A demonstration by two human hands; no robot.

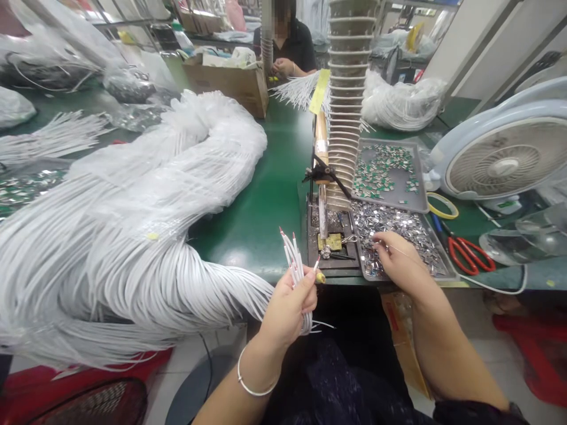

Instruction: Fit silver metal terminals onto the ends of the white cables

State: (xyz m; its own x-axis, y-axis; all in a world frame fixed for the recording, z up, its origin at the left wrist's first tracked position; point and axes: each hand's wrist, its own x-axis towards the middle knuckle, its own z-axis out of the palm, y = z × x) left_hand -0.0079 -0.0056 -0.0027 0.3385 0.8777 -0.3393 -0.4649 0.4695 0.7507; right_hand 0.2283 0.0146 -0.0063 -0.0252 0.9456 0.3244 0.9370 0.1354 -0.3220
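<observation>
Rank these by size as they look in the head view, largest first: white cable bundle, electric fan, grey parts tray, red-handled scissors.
1. White cable bundle, by far the largest, its near part close to the camera
2. Electric fan, cut off by the frame
3. Grey parts tray
4. Red-handled scissors

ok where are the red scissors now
In the head view, the red-handled scissors lie on the green bench at the right, just right of the tray of small metal pieces, below the yellow tape roll.
</observation>
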